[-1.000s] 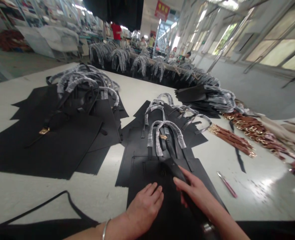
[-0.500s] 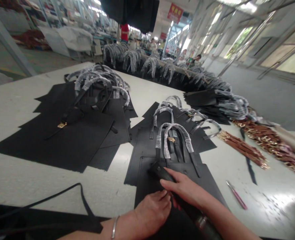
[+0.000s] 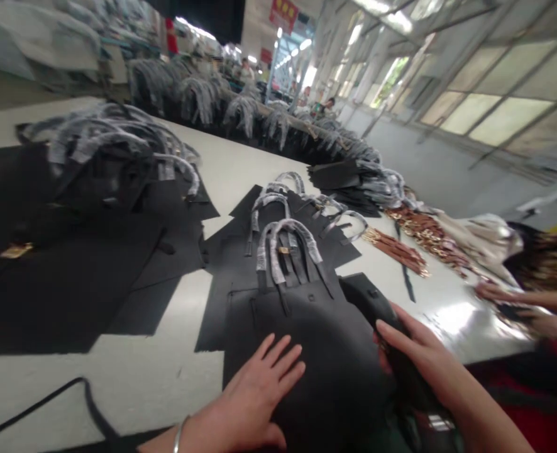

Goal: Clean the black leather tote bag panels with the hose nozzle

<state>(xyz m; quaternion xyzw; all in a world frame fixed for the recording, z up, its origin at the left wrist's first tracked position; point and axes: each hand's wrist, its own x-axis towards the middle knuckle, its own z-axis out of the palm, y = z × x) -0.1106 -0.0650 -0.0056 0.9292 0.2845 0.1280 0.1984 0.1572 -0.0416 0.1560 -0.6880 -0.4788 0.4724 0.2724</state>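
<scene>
My left hand (image 3: pixel 262 390) lies with fingers spread on a black leather bag panel (image 3: pixel 325 352) in front of me. Wrapped in clear plastic, a pair of curved handles (image 3: pixel 307 242) is attached near the panel's far end, with a gold buckle (image 3: pixel 283 250) between them. In my right hand (image 3: pixel 417 346) is a long black handheld tool (image 3: pixel 366 299), its exact kind unclear. The tool's head is over the right edge of the panel. More panels with wrapped handles lie beneath and beyond this one.
A large stack of black panels (image 3: pixel 80 270) covers the left of the table. Brown straps with gold hardware (image 3: pixel 396 251) lie at the right. Another person's hands (image 3: pixel 537 308) are at the far right. A black strip (image 3: pixel 87 399) curls up at lower left.
My left hand has gone from closed fingers beside the tool to spread flat on the panel. The tool has moved right with my right hand. The view has turned right.
</scene>
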